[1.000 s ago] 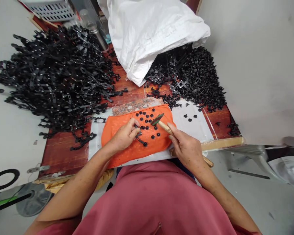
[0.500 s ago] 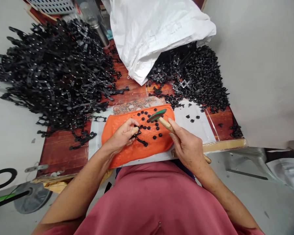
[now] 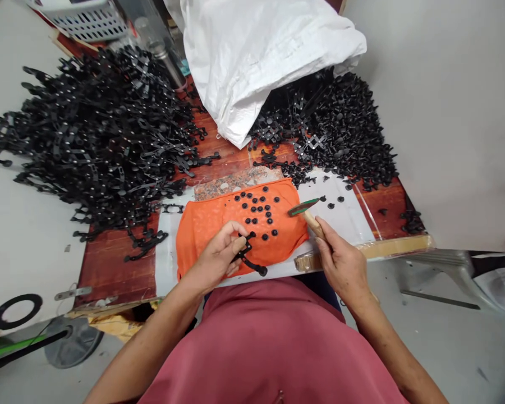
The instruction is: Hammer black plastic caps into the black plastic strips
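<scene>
Near the lower middle of the frame, a black strap piece (image 3: 250, 261) is pinched between the thumb and fingers (image 3: 235, 245) of the left hand (image 3: 219, 255), at the near edge of an orange pad (image 3: 202, 224). One end of the piece is held under the fingertips, and its rounded other end points toward the lower right, past the pad's edge. To the right, the wooden handle of a small hammer (image 3: 305, 209) is gripped in the closed fingers of the right hand (image 3: 345, 266). Its green head is seen just beside the pad's right edge, over a white sheet (image 3: 353, 221); whether it touches the sheet cannot be told. Small black studs (image 3: 258, 210) are scattered over the far half of the pad, and a few more lie on the sheet. A large heap of strap pieces (image 3: 96, 129) is spread across the upper left, partly on the reddish worktop (image 3: 113, 264). A white sack (image 3: 256, 56) is laid at the upper middle, with a second heap of studs (image 3: 345, 129) spilled beside it at the upper right.
</scene>
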Demonstrator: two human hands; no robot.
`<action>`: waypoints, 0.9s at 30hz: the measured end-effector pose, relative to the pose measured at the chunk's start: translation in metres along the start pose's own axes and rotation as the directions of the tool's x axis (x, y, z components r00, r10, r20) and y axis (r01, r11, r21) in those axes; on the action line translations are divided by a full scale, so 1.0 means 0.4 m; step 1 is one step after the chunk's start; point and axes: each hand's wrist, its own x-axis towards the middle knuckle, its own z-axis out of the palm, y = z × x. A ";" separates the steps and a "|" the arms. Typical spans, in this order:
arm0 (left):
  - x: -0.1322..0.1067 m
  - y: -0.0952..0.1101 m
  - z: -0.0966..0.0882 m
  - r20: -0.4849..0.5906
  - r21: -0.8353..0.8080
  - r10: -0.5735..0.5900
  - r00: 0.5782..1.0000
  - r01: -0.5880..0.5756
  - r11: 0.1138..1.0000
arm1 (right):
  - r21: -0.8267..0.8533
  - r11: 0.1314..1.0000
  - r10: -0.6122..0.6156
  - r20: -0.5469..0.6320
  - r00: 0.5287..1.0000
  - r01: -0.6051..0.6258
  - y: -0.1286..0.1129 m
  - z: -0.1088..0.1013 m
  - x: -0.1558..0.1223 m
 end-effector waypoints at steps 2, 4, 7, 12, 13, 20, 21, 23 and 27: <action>0.002 -0.015 0.025 -0.047 0.097 0.016 0.999 -0.011 0.995 | -0.007 1.000 0.000 -0.004 1.000 0.000 0.001 0.003 0.001; 0.008 -0.026 0.039 -0.074 0.156 0.016 0.997 -0.004 0.988 | -0.005 1.000 0.002 -0.010 1.000 -0.002 0.003 0.006 0.003; 0.017 -0.037 0.045 -0.088 0.222 0.025 0.996 -0.005 0.975 | 0.013 1.000 -0.004 0.003 1.000 0.004 0.007 0.008 0.005; 0.035 -0.053 0.039 -0.080 0.356 0.095 0.992 -0.061 0.933 | 0.002 1.000 -0.012 0.022 1.000 0.012 0.010 0.007 0.008; 0.039 -0.055 0.038 -0.079 0.388 0.113 0.990 -0.074 0.919 | 0.001 1.000 -0.014 0.019 1.000 0.014 0.010 0.007 0.008; 0.044 -0.051 0.032 -0.066 0.540 0.174 0.983 -0.111 0.834 | 0.014 1.000 -0.010 0.025 1.000 0.010 0.008 0.005 0.008; 0.043 -0.049 0.032 -0.067 0.545 0.170 0.983 -0.107 0.831 | 0.015 1.000 -0.008 0.030 1.000 0.007 0.008 0.004 0.008; 0.042 -0.046 0.033 -0.076 0.527 0.156 0.985 -0.093 0.845 | 0.023 1.000 -0.009 0.034 0.999 0.008 0.009 0.003 0.008; 0.044 -0.042 0.040 -0.088 0.391 0.125 0.988 -0.082 0.917 | 0.038 0.999 -0.014 0.033 0.999 0.013 0.010 0.004 0.008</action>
